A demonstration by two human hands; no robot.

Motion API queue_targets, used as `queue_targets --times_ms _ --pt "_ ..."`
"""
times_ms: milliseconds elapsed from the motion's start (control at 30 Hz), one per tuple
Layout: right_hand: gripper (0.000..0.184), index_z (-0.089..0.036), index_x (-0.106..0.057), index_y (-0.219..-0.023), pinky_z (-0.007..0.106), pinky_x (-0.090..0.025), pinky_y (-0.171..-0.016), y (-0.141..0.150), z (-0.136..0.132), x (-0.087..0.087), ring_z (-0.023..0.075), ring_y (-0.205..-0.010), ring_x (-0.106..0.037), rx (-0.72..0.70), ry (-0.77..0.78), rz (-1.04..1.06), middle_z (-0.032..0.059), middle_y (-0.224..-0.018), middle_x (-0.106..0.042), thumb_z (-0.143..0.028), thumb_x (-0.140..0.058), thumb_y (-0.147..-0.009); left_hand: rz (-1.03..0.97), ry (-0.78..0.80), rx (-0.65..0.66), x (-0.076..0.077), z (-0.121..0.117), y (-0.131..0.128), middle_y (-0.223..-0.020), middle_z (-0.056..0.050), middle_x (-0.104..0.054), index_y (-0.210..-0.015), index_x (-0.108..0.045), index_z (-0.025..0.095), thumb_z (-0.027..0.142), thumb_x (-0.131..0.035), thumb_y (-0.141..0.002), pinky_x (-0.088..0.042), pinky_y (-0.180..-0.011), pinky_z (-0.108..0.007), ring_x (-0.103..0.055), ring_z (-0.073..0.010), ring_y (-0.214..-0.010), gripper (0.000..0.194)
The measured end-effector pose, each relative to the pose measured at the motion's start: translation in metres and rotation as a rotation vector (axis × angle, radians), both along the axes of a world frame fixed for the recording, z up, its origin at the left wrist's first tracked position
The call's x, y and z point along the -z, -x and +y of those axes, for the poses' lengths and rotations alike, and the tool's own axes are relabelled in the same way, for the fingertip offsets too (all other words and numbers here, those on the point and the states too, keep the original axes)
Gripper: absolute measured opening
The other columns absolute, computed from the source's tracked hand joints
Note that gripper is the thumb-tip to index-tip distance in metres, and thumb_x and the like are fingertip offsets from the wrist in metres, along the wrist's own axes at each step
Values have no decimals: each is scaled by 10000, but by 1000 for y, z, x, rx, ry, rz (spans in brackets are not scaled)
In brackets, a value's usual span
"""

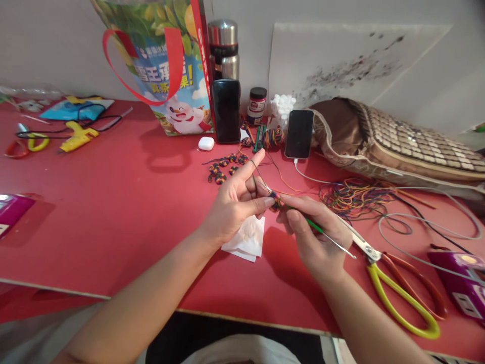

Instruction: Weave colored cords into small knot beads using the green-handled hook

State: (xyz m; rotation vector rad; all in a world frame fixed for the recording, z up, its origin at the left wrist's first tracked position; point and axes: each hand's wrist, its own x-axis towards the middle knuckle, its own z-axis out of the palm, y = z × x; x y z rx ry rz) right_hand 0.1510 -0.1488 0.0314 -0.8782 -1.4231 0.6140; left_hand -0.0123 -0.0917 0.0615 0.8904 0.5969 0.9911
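Observation:
Between thumb and fingers, my left hand (237,202) pinches a small multicoloured crochet piece (276,201). A strand of yarn runs over its raised index finger. My right hand (318,235) is closed around a crochet hook (315,226) with a green grip, and the hook's front end meets the crochet piece. The hook's other metal end sticks out toward the lower right. Beneath the hands lies a folded white tissue (248,237). Several finished-looking crochet rounds (223,163) in the same colours lie just beyond my left hand.
Large scissors (401,298) and tangled yarn (352,197) lie on the right. Two phones (226,111) stand upright at the back, near a yarn ball (273,137), a thermos (223,48) and a printed bag (166,71). A yellow glue gun (78,136) is at far left.

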Motion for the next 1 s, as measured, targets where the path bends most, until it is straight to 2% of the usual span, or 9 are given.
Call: queue_targets --times_ms 100,267,367,533,633,733,833,1000 --pt "386 -283 -788 -1246 272 -569 -632 0 0 -3 124 -692 -689 1 -40 -40 10 -885 -774 -49 -674 -962 3 2 -4 -1 0 0 -768 62 -612 -1672 -389 230 163 -904 -737 -425 -568 -209 -541 -81 -638 1070" --pt "326 -247 -795 -1212 300 -597 -714 -1 0 -7 142 -762 -712 -3 -73 -84 26 -887 -769 -73 -633 -989 15 -14 8 1 0 1 -755 61 -618 -1685 -363 233 175 -898 -752 -422 -570 -217 -541 -84 -627 1077" --pt "304 -247 -787 -1221 290 -604 -705 -2 -1 -4 137 -755 -720 26 -49 -98 30 -916 -785 -106 -627 -1006 34 -30 10 1 0 1 -752 61 -625 -1694 -342 235 179 -884 -769 -435 -587 -226 -541 -84 -619 1074" --pt "326 -265 -729 -1312 235 -598 -596 7 -6 6 107 -608 -700 134 85 -108 1 -866 -800 -149 -634 -1022 62 -44 -37 1 -1 -4 -725 76 -594 -1706 -305 198 177 -892 -753 -432 -585 -233 -526 -89 -617 1119" --pt "306 -246 -721 -1310 277 -645 -657 16 -8 8 144 -664 -748 275 67 -222 28 -913 -820 -195 -655 -1016 69 -29 -79 3 0 -7 -711 82 -582 -1704 -297 164 185 -907 -734 -425 -582 -231 -521 -91 -622 1146" --pt "347 -252 -698 -1358 332 -681 -743 21 -9 9 177 -747 -784 340 17 -280 65 -1052 -832 -209 -653 -1016 55 -12 -84 4 0 -8 -706 79 -594 -1698 -303 138 210 -916 -735 -419 -577 -235 -503 -87 -599 1144" --pt "392 -280 -692 -1391 335 -680 -754 20 -9 13 177 -779 -779 291 -45 -222 65 -1077 -819 -194 -672 -1009 15 11 -50 2 0 -7 -713 72 -607 -1687 -332 138 226 -934 -716 -413 -568 -240 -504 -88 -589 1146" --pt "419 -307 -688 -1421 326 -649 -687 14 -7 17 164 -750 -732 94 -104 -57 38 -959 -784 -169 -636 -1028 3 23 1 0 2 -2 -742 60 -629 -1673 -375 166 224 -939 -698 -405 -563 -242 -511 -87 -591 1127"
